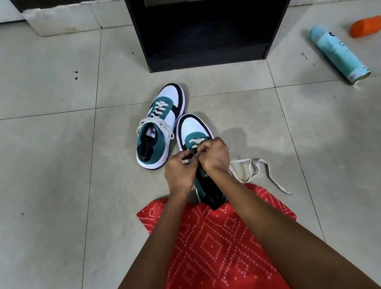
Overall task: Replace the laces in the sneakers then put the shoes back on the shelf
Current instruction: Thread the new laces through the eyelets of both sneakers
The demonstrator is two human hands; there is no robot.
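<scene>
Two sneakers [163, 121] [192, 126], one shelf [208, 59], one spray can [338, 54], and perhaps one orange cap [366, 26].

The tiled floor [37, 170] bears a shelf [205, 59], laced sneaker [161, 126], second sneaker [193, 128], spray can [338, 54] and orange cap [366, 26].

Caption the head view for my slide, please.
Left hand and right hand pinch the lace on the near sneaker.

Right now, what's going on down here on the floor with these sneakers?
A person is lacing the nearer sneaker on the tiled floor: the left hand and right hand both pinch its white lace at the eyelets, and the loose end trails to the right. The other sneaker stands beside it, laced with its ends loose. Neither is on the black shelf yet. A spray can lies off to the right.
</scene>
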